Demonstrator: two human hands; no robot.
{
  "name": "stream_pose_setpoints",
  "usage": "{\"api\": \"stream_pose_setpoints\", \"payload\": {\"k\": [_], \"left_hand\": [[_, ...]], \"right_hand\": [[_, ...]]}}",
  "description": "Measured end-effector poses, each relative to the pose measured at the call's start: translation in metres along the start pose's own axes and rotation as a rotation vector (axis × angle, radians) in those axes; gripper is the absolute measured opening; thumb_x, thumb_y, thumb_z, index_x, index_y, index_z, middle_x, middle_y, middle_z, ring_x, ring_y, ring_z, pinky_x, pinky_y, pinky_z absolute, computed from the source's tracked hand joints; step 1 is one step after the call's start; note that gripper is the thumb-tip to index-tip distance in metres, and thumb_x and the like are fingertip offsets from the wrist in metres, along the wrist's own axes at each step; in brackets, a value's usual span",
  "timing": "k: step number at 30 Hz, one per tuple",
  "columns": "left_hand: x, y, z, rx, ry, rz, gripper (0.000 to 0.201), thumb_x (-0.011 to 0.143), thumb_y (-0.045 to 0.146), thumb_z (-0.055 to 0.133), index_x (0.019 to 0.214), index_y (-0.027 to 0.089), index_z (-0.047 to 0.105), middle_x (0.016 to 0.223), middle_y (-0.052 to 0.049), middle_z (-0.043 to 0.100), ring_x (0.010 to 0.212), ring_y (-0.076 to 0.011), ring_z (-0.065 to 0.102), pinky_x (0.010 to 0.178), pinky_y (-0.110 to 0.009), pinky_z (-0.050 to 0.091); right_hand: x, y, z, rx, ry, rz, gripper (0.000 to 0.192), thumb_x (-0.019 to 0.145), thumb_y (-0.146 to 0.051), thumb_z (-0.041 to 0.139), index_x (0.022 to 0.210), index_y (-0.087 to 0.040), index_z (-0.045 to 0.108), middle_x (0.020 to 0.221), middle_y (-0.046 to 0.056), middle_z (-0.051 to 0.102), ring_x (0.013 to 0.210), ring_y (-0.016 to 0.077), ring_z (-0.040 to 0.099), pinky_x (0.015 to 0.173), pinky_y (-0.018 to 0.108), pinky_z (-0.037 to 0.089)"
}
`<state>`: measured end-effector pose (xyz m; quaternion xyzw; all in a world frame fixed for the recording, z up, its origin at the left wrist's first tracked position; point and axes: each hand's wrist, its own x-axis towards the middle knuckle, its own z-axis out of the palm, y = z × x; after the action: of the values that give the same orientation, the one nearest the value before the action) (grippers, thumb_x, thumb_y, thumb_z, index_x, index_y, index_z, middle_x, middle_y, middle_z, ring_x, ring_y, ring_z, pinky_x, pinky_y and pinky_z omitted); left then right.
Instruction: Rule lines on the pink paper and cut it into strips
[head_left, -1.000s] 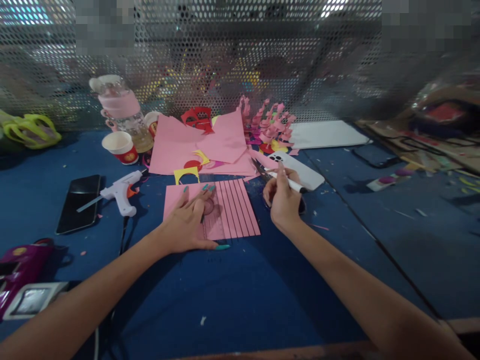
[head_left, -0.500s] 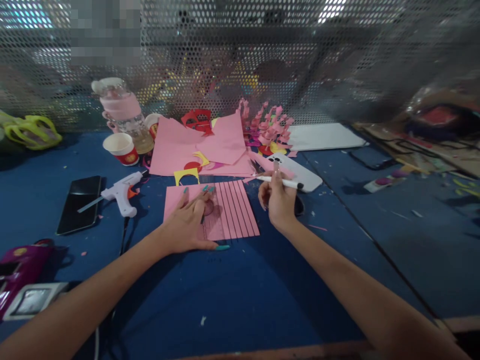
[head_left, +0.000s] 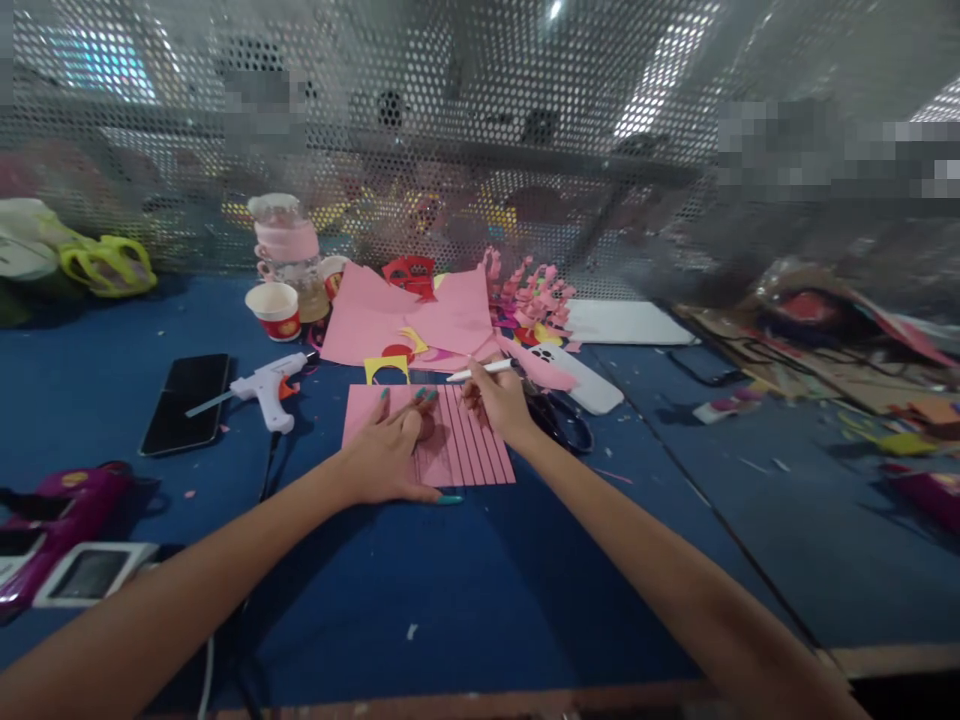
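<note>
Under my left hand [head_left: 381, 458] lies a pink sheet of paper [head_left: 489, 460] ruled with several dark parallel lines on its right part. The fingers of that hand are spread flat, pressing a clear ruler [head_left: 441, 462] onto the sheet. My right hand [head_left: 504, 405] is closed around a white marker [head_left: 459, 376], its tip pointing left above the sheet's upper edge. Beside my right wrist are scissors [head_left: 576, 432] with dark handles, partly hidden. A yellow paper scrap [head_left: 373, 370] with a round cut-out touches the sheet's far edge.
Larger pink sheets [head_left: 360, 320] and curled pink paper strips [head_left: 536, 290] lie behind. A glue gun [head_left: 270, 388], a black phone [head_left: 176, 390], a paper cup [head_left: 276, 312] and a bottle [head_left: 289, 240] stand left. A white phone [head_left: 600, 385] lies right; perforated metal rises behind.
My right hand has moved left with the marker, from beside the white phone to over the lined sheet. The marker's tip is now uncapped. My left hand stays on the ruler; the view has shifted.
</note>
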<state>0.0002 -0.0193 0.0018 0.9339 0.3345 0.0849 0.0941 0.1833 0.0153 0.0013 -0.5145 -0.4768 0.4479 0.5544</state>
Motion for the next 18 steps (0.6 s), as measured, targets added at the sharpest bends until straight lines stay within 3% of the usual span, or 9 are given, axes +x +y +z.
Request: {"api": "stream_pose_setpoints", "payload": {"k": [10, 18], "left_hand": [[-0.001, -0.001, 0.002, 0.001, 0.001, -0.009, 0.079, 0.067, 0.079, 0.045, 0.112, 0.013, 0.045, 0.139, -0.025, 0.039, 0.136, -0.0311, 0.027, 0.112, -0.054, 0.01], [0.0, -0.001, 0.0, -0.014, -0.035, -0.028, 0.081, 0.066, 0.08, 0.045, 0.111, 0.013, 0.047, 0.128, -0.024, 0.051, 0.133, -0.0328, 0.033, 0.111, -0.054, 0.01]], "right_hand": [[0.004, 0.009, 0.015, -0.084, 0.002, -0.088, 0.047, 0.067, -0.068, 0.055, 0.065, -0.023, 0.038, 0.039, -0.008, 0.046, 0.026, 0.0083, 0.042, 0.023, 0.018, 0.026], [0.0, 0.008, 0.015, -0.206, -0.023, -0.19, 0.045, 0.07, -0.066, 0.054, 0.064, -0.024, 0.038, 0.039, -0.008, 0.046, 0.03, 0.0091, 0.043, 0.031, 0.02, 0.029]]}}
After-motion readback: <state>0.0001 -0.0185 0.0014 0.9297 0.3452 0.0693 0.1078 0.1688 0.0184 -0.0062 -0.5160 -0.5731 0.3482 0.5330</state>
